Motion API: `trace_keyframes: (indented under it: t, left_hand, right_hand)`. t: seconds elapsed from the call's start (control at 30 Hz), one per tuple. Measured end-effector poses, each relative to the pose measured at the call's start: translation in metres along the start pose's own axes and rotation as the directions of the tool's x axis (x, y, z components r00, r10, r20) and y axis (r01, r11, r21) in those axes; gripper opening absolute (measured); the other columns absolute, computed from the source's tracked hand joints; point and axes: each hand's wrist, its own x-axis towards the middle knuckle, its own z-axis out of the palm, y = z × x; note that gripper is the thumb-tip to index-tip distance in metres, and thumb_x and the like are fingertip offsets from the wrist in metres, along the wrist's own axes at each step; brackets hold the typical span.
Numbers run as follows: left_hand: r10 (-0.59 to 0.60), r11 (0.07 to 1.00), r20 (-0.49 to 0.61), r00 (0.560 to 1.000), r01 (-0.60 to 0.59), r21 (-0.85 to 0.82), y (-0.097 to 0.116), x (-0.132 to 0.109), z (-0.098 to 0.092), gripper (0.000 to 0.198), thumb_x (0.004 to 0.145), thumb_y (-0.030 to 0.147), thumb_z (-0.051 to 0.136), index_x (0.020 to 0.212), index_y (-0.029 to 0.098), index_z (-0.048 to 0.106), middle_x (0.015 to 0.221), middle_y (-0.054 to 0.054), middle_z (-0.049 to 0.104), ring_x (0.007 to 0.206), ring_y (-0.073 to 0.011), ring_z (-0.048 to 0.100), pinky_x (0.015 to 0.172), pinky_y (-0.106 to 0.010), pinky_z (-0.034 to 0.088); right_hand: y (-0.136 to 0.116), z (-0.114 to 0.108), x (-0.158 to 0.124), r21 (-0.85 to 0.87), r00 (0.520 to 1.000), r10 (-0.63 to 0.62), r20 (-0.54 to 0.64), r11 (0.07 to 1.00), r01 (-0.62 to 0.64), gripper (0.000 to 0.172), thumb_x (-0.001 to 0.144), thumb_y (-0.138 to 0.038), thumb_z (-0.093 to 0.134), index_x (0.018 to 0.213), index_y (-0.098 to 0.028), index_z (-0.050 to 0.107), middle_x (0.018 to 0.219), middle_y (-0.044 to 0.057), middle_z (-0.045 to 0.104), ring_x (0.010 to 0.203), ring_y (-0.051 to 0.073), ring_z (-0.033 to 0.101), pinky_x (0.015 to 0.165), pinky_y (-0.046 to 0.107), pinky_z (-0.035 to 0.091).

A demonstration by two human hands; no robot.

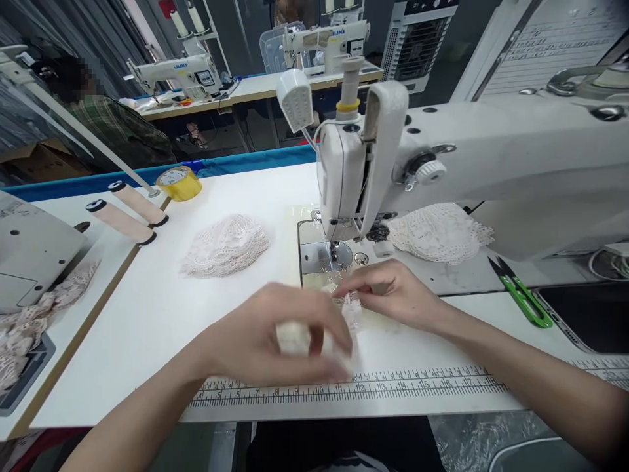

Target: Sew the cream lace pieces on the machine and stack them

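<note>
My right hand [400,295] is closed in a pinch on a small piece of white lace [351,311], just in front of the sewing machine's needle area [335,252]. The lace hangs a little below the fingertips, and part of it is hidden by my hands. My left hand [289,334] is nearer to me, over the table above the printed ruler. Its fingers and thumb curve towards each other beside the lace, smeared by motion, so whether they grip anything is unclear. The white sewing machine [344,177] stands right behind both hands.
A lace pile [227,246] lies left of the machine, another lace pile [439,233] under its arm. Green thread snips [523,295] lie at right. Yellow tape [179,183] and thread cones [122,223] lie at left. A person [113,124] sits beyond. A printed ruler [393,387] edges the table.
</note>
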Motion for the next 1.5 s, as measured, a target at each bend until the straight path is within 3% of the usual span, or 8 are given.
trace_keyframes:
  t: [0.1, 0.2, 0.5, 0.67, 0.87, 1.03, 1.27, 1.5]
  left_hand:
    - [-0.14, 0.99, -0.231, 0.963, 0.135, -0.037, -0.017, 0.007, 0.001, 0.029, 0.089, 0.03, 0.062, 0.118, 0.027, 0.06, 0.123, -0.005, 0.064, 0.108, -0.0168, 0.063, 0.091, -0.03, 0.053]
    - [-0.223, 0.97, -0.028, 0.974, 0.219, -0.103, -0.035, 0.009, 0.004, 0.059, 0.08, 0.037, 0.073, 0.134, 0.029, 0.05, 0.137, -0.008, 0.055, 0.123, -0.0236, 0.055, 0.098, -0.037, 0.05]
    - [-0.557, 0.748, 0.017, 0.831, 0.51, -0.424, -0.04, -0.067, -0.021, 0.022, 0.081, 0.04, 0.071, 0.089, 0.02, 0.07, 0.088, -0.002, 0.068, 0.081, -0.0171, 0.064, 0.072, -0.028, 0.049]
    - [-0.665, 0.705, -0.28, 0.693, 0.456, -0.543, -0.048, -0.115, -0.041, 0.026, 0.079, 0.043, 0.073, 0.089, 0.019, 0.07, 0.088, -0.005, 0.069, 0.08, -0.0178, 0.065, 0.072, -0.028, 0.052]
    - [-0.519, 0.85, -0.698, 0.493, 0.379, -0.365, -0.069, -0.111, -0.093, 0.04, 0.078, 0.051, 0.068, 0.098, 0.017, 0.063, 0.089, -0.007, 0.069, 0.07, -0.0162, 0.065, 0.059, -0.025, 0.052]
    - [-0.368, 0.822, -0.835, 0.41, 0.564, -0.086, -0.108, -0.087, -0.131, 0.033, 0.085, 0.04, 0.055, 0.11, 0.018, 0.059, 0.078, -0.002, 0.065, 0.065, -0.0154, 0.061, 0.057, -0.025, 0.047]
    - [-0.275, 0.615, -0.88, 0.387, 0.774, 0.149, -0.137, -0.082, -0.128, 0.033, 0.084, 0.03, 0.055, 0.116, 0.025, 0.061, 0.098, -0.006, 0.067, 0.099, -0.026, 0.061, 0.081, -0.035, 0.046]
    - [-0.278, 0.413, -0.87, 0.407, 0.868, 0.274, -0.131, -0.081, -0.13, 0.034, 0.081, 0.036, 0.057, 0.113, 0.025, 0.064, 0.095, -0.008, 0.069, 0.092, -0.0305, 0.064, 0.077, -0.039, 0.048]
  right_hand:
    - [-0.012, -0.002, -0.001, 0.006, 0.991, -0.063, 0.116, 0.998, 0.062, 0.032, 0.087, -0.011, 0.048, 0.097, -0.026, 0.074, 0.092, 0.0, 0.074, 0.08, 0.015, 0.068, 0.07, 0.03, 0.055]
    - [-0.021, -0.001, -0.001, -0.009, 0.982, -0.05, 0.183, 0.999, 0.053, 0.03, 0.093, -0.016, 0.045, 0.103, -0.026, 0.072, 0.1, 0.001, 0.073, 0.095, 0.016, 0.067, 0.083, 0.034, 0.055]
    - [-0.032, 0.035, 0.016, -0.052, 0.992, -0.087, 0.093, 0.994, 0.092, 0.024, 0.093, -0.023, 0.053, 0.109, -0.029, 0.07, 0.097, 0.004, 0.07, 0.074, 0.015, 0.066, 0.065, 0.029, 0.058]
    - [-0.038, 0.077, 0.057, -0.021, 0.98, -0.162, -0.115, 0.987, 0.161, 0.015, 0.089, -0.03, 0.062, 0.102, -0.025, 0.068, 0.1, 0.005, 0.068, 0.091, 0.02, 0.064, 0.083, 0.036, 0.055]
    - [-0.026, 0.099, 0.142, -0.142, 0.943, -0.236, -0.233, 0.968, 0.207, 0.026, 0.087, -0.017, 0.052, 0.11, -0.018, 0.065, 0.113, 0.007, 0.067, 0.075, 0.015, 0.061, 0.074, 0.033, 0.053]
    - [0.005, 0.096, 0.204, -0.335, 0.976, -0.076, -0.203, 0.942, 0.004, 0.039, 0.084, -0.007, 0.044, 0.114, -0.015, 0.067, 0.12, 0.008, 0.066, 0.106, 0.022, 0.062, 0.094, 0.038, 0.048]
    - [0.026, 0.097, 0.209, -0.46, 0.986, -0.004, -0.169, 0.885, -0.076, 0.044, 0.083, -0.006, 0.043, 0.119, -0.016, 0.067, 0.126, 0.01, 0.064, 0.12, 0.025, 0.056, 0.103, 0.041, 0.044]
    - [0.032, 0.089, 0.203, -0.519, 0.989, -0.007, -0.148, 0.852, -0.072, 0.042, 0.083, -0.006, 0.043, 0.116, -0.017, 0.068, 0.123, 0.009, 0.065, 0.114, 0.023, 0.06, 0.099, 0.036, 0.047]
